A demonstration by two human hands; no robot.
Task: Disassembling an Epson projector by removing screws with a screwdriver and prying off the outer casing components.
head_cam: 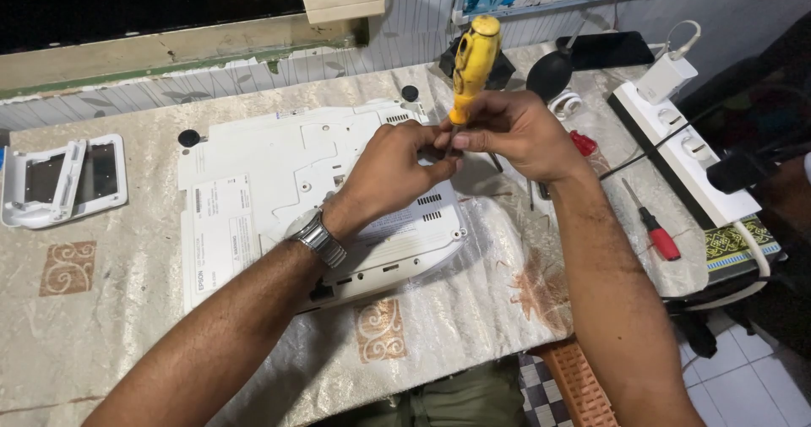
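Screwdriver (473, 59) stands nearly upright, yellow handle up and leaning slightly right, its shaft running down between both hands over the white casing (279, 174) on the tabletop (101, 326). Right hand (515, 135) pinches the shaft just under the handle; left hand (393, 174) (watch on the wrist) closes fingertips beside it, lower down.

I am gripping a yellow-handled screwdriver (474, 59) upright with my right hand (515, 135), while my left hand (390, 172) is pinching its shaft just below the handle. Both hands are hovering over a white device (279, 182) lying on the patterned tablecloth (101, 326). A red-handled screwdriver (655, 228) is lying beside a white power strip (688, 152).
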